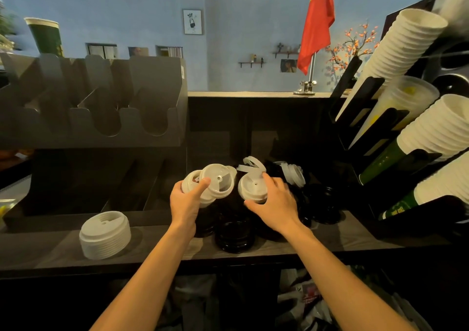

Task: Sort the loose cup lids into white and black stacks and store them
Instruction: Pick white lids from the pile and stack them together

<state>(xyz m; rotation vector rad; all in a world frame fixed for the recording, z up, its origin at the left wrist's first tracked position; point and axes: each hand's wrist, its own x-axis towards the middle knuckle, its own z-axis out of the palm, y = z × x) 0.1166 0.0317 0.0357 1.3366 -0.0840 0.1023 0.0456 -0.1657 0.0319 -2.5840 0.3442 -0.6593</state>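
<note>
Loose cup lids on the table, seen from the head camera. The black lids (234,234) lie in a heap on the table (355,239) and serve as the reference here. Directly above the heap, the left hand (186,201) holds a small bunch of white lids (215,180), with the thumb pressed across the topmost one and the fingers curled behind. Just right of that bunch, also over the heap, the right hand (274,203) grips a single white lid (252,187) by its rim, thumb below and fingers above. Behind the heap, more loose white lids (251,165) stand tilted on edge, and a short row of nested white lids (294,174) leans at the heap's far right. Well left of the heap, a tidy white stack (105,234) sits upright on the table. Above and left of the heap stands a grey slotted lid holder (101,107). To the right of the heap, a black rack carries slanted columns of paper cups (406,48). Beyond the heap, a red flag (317,20) stands on a ledge.
</note>
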